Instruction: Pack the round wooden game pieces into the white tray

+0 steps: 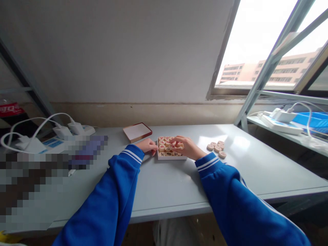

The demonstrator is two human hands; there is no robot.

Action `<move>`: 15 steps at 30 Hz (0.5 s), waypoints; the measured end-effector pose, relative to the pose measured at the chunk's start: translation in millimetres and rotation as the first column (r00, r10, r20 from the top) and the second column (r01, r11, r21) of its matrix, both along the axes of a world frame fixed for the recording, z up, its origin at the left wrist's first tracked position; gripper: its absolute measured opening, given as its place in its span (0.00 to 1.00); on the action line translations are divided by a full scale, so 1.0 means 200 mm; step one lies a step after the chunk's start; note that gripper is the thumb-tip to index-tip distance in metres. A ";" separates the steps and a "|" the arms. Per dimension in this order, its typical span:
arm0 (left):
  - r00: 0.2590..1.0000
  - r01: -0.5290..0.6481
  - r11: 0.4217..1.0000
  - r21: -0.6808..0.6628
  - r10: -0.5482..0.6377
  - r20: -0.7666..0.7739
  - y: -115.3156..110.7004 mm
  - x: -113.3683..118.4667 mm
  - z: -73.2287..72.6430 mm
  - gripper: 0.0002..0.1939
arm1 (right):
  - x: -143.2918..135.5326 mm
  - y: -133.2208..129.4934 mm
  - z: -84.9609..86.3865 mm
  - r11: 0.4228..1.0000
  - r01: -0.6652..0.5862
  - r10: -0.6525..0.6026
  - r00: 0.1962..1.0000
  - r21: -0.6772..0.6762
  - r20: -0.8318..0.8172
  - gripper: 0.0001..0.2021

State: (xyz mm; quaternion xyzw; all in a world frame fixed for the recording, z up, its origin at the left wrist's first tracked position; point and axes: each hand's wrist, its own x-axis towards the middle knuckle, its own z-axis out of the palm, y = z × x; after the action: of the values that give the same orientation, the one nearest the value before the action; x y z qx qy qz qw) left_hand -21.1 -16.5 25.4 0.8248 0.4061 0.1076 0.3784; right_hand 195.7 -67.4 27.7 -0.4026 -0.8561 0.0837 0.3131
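A white box (172, 158) full of round wooden pieces with red and black characters stands on the grey table (169, 184). My right hand (186, 147) reaches over the box from the right, its fingers curved down onto pieces in it; whether they grip one cannot be made out. At the box's left side is my left hand (148, 146), fingers curled by the wall, and what they hold, if anything, is too small to tell. Several loose round pieces (217, 148) lie to the right of the box.
An open lid (137, 132) with a dark red edge lies behind my left hand. Power strips with white plugs (61, 131) and cables sit at the left, near a cola bottle (12, 112). At the right, a shelf (275, 126) holds another power strip and a blue basket (311, 119).
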 end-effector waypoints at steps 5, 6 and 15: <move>1.000 -0.019 1.000 0.004 0.019 -0.012 0.00 0.01 -0.01 0.13 | -0.01 0.01 -0.02 1.000 -0.010 0.009 1.000 0.010 0.025 0.09; 0.999 -0.026 0.999 0.021 0.027 -0.024 0.00 0.02 -0.01 0.13 | -0.01 0.01 -0.02 1.000 -0.002 0.002 1.000 0.012 0.031 0.09; 0.995 -0.061 0.995 0.080 0.068 -0.079 -0.01 0.03 0.00 0.13 | -0.02 0.00 -0.02 0.999 0.031 -0.031 0.999 -0.006 0.034 0.09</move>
State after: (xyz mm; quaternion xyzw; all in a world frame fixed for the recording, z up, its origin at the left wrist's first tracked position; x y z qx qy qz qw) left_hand -14.3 -17.8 24.5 0.8290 0.4433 0.1015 0.3255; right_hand 191.7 -67.2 23.3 -0.4182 -0.8547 0.0747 0.2983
